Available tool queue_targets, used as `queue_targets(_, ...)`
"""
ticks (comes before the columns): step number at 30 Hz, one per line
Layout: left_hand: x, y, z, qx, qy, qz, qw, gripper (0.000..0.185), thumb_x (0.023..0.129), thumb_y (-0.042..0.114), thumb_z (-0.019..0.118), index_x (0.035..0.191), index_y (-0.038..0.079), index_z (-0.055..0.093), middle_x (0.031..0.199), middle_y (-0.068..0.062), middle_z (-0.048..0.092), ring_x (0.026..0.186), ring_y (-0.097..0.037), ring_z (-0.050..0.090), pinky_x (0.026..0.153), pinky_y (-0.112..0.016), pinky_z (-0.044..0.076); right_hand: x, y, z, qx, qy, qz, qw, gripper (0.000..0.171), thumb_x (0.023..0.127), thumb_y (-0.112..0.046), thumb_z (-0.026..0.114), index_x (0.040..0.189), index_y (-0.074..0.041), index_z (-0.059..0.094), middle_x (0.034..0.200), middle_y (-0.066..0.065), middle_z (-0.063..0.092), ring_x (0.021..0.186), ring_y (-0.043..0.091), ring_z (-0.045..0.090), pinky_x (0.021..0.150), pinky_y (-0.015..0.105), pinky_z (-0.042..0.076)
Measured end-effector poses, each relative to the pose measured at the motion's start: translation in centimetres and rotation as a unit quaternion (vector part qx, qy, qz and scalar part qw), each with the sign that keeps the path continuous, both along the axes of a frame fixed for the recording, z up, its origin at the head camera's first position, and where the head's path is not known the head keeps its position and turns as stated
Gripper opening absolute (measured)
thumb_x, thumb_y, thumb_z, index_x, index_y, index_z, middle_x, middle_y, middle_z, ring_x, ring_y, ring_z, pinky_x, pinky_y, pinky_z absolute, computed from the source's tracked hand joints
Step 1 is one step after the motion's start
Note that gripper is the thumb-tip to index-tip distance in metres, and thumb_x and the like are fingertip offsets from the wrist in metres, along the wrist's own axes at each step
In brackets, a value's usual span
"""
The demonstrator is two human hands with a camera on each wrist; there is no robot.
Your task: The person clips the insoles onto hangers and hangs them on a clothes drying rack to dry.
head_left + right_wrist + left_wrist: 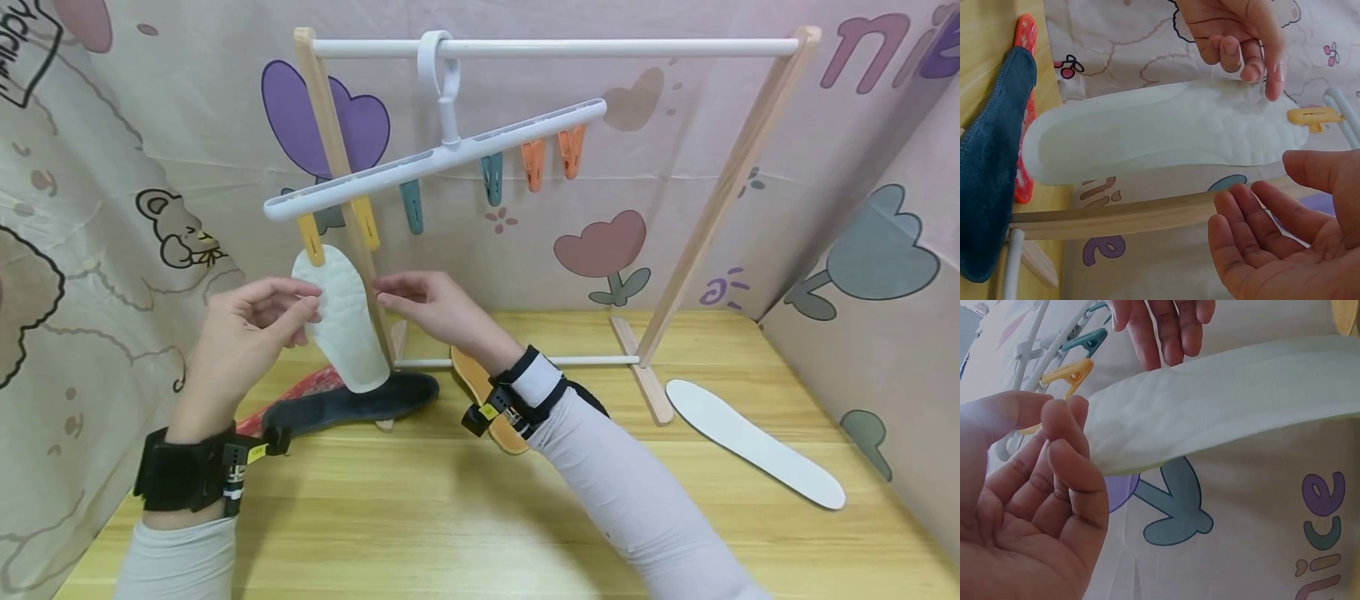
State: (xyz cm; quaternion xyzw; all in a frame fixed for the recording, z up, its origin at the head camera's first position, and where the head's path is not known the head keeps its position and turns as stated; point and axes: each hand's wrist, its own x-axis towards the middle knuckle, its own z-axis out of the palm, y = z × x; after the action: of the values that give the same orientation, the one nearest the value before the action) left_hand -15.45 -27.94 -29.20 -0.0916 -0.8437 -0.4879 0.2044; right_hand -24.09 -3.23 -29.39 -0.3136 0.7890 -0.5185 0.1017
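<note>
A white insole point(345, 321) hangs from a yellow clip point(311, 242) at the low left end of the white hanger point(375, 177). Beside its upper left edge is my left hand point(251, 321), fingers loosely bent; in the right wrist view one fingertip overlaps the insole's edge. On the other side, my right hand point(442, 308) is held near the rack's wooden post, its fingers relaxed with nothing between them, as the right wrist view shows. The hanger tilts down to the left and carries another yellow clip point(365, 223), teal clips point(412, 207) and orange clips point(571, 152).
A wooden rack with a white top bar point(600, 48) bears the hanger. On the table point(420, 525) lie a dark blue insole point(345, 406) over a red patterned one point(303, 390), an orange insole point(471, 377) under my right forearm, and another white insole point(753, 446) at right.
</note>
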Motion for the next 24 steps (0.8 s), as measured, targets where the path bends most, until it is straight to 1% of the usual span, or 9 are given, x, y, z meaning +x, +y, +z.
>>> queue_targets(3, 0.0, 0.3, -0.1, -0.012, -0.007, -0.006, 0.9999, 0.021, 0.105, 0.020, 0.072, 0.121, 0.007, 0.076, 0.086, 0.017, 0.076, 0.069, -0.011, 0.069, 0.064, -0.020, 0.058, 0.1, 0.4, -0.6, 0.002, -0.008, -0.003, 1.000, 0.039, 0.111, -0.026, 0.061, 0.146, -0.009, 0.065, 0.146, 0.008, 0.069, 0.128, 0.020, 0.069, 0.111, 0.036, 0.055)
queue_targets(7, 0.0, 0.5, -0.2, -0.041, -0.021, -0.018, 0.9988, 0.021, 0.105, 0.022, 0.072, 0.123, 0.011, 0.077, 0.088, 0.017, 0.076, 0.072, -0.010, 0.071, 0.067, -0.021, 0.060, 0.3, 0.9, -1.4, 0.006, -0.026, -0.001, 1.000, 0.040, 0.111, -0.028, 0.061, 0.146, -0.010, 0.065, 0.145, 0.008, 0.070, 0.126, 0.021, 0.069, 0.111, 0.040, 0.055)
queue_targets(10, -0.1, 0.8, -0.3, -0.061, -0.029, -0.042, 0.9968, 0.022, 0.105, 0.022, 0.073, 0.124, 0.012, 0.077, 0.089, 0.009, 0.078, 0.072, -0.012, 0.072, 0.065, -0.022, 0.059, 0.6, 1.3, -2.0, 0.002, -0.035, 0.007, 0.999, 0.041, 0.112, -0.027, 0.061, 0.147, -0.006, 0.064, 0.143, 0.013, 0.070, 0.125, 0.026, 0.069, 0.110, 0.044, 0.056)
queue_targets(13, -0.2, 1.3, -0.5, -0.073, -0.040, -0.064, 0.9945, 0.020, 0.105, 0.023, 0.073, 0.123, 0.014, 0.077, 0.092, -0.002, 0.080, 0.070, -0.014, 0.072, 0.064, -0.024, 0.058, 0.9, 1.6, -2.5, 0.001, -0.036, 0.011, 0.999, 0.041, 0.112, -0.025, 0.061, 0.146, -0.003, 0.064, 0.140, 0.015, 0.071, 0.124, 0.030, 0.070, 0.106, 0.042, 0.059)
queue_targets(15, -0.3, 1.7, -0.7, -0.084, -0.048, -0.075, 0.9925, 0.021, 0.105, 0.023, 0.072, 0.123, 0.014, 0.077, 0.093, -0.008, 0.080, 0.070, -0.016, 0.072, 0.061, -0.026, 0.058, 1.1, 1.8, -2.8, 0.005, -0.036, 0.008, 0.999, 0.040, 0.111, -0.026, 0.062, 0.145, -0.004, 0.065, 0.136, 0.014, 0.073, 0.121, 0.028, 0.071, 0.102, 0.038, 0.060)
queue_targets(17, -0.5, 2.2, -0.9, -0.098, -0.055, -0.084, 0.9900, 0.023, 0.106, 0.023, 0.072, 0.125, 0.012, 0.076, 0.094, -0.012, 0.079, 0.070, -0.020, 0.072, 0.058, -0.028, 0.056, 1.3, 2.1, -3.2, 0.008, -0.036, 0.005, 0.999, 0.039, 0.111, -0.026, 0.062, 0.143, -0.004, 0.066, 0.132, 0.013, 0.075, 0.118, 0.026, 0.072, 0.100, 0.035, 0.061)
queue_targets(21, -0.9, 3.2, -1.5, -0.115, -0.075, -0.100, 0.9855, 0.026, 0.105, 0.023, 0.073, 0.128, 0.011, 0.073, 0.092, -0.015, 0.078, 0.070, -0.030, 0.071, 0.051, -0.032, 0.055, 1.8, 2.5, -3.9, 0.004, -0.046, 0.007, 0.999, 0.039, 0.111, -0.026, 0.063, 0.142, -0.004, 0.067, 0.127, 0.014, 0.077, 0.115, 0.024, 0.074, 0.098, 0.034, 0.062)
queue_targets(23, -1.1, 3.7, -1.8, -0.115, -0.083, -0.111, 0.9837, 0.027, 0.104, 0.021, 0.074, 0.129, 0.011, 0.073, 0.093, -0.015, 0.079, 0.070, -0.031, 0.072, 0.052, -0.033, 0.056, 1.9, 2.7, -4.4, 0.001, -0.051, 0.010, 0.999, 0.039, 0.111, -0.026, 0.063, 0.142, -0.003, 0.067, 0.125, 0.014, 0.078, 0.113, 0.024, 0.075, 0.097, 0.034, 0.063)
queue_targets(24, -1.2, 3.9, -2.0, -0.117, -0.085, -0.116, 0.9827, 0.026, 0.103, 0.020, 0.074, 0.128, 0.012, 0.073, 0.093, -0.013, 0.079, 0.069, -0.029, 0.073, 0.054, -0.033, 0.057, 2.0, 2.8, -4.6, 0.002, -0.051, 0.010, 0.999, 0.038, 0.110, -0.026, 0.063, 0.141, -0.003, 0.068, 0.124, 0.014, 0.078, 0.111, 0.024, 0.076, 0.096, 0.034, 0.063)
